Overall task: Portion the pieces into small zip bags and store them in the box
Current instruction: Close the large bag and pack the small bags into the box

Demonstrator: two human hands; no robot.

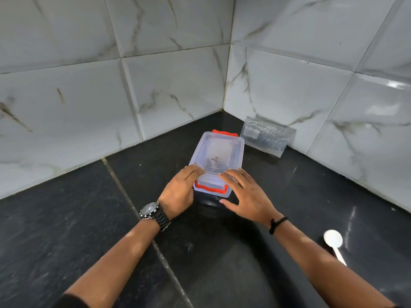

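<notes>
Fingers [195, 168] of both your hands lay flat and spread on the box [216, 161] lid, gripping nothing; you seemed to be closing it, its near red latch [211, 189] next.

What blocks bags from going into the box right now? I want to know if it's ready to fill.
The lid does: it sits on the clear box, with both red latches at its ends. The left hand and right hand rest on its near end. The stack of zip bags leans against the wall tiles, apart from the box.
</notes>
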